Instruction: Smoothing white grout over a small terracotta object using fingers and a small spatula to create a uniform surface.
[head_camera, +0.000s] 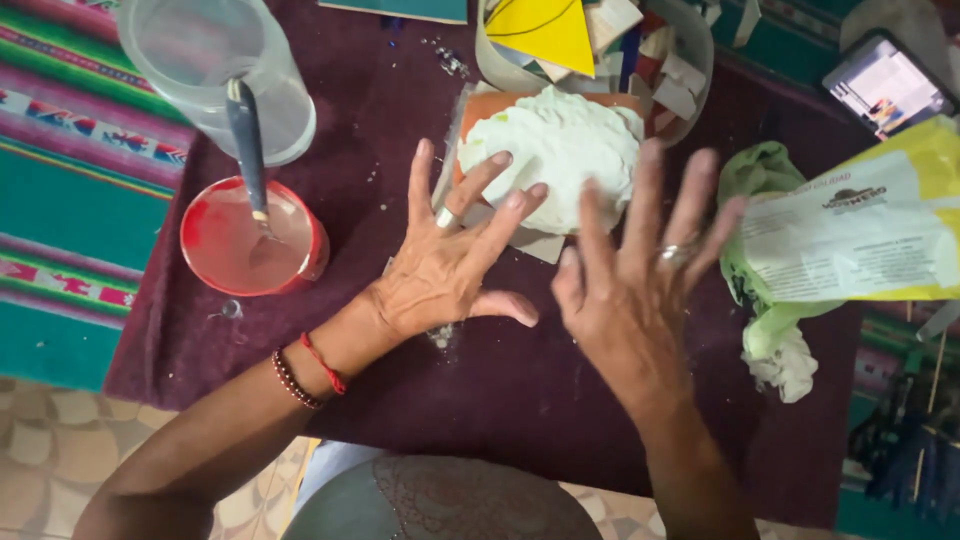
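Two hands (450, 265), one white lump (555, 155), one red bowl (250, 240), one clear jug (215, 70), one phone (885, 85), possibly one brush (247, 140).

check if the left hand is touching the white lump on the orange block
Touching. The head view shows the left hand with two fingertips resting on the white lump's near edge.

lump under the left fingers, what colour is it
Pale whitish-green; the lump shows best in the head view, on an orange slab.

Table (480, 390) covered by dark maroon cloth; striped green woven cloth (60, 200) laid along its left edge; beige patterned floor tiles (50, 440) seen below.
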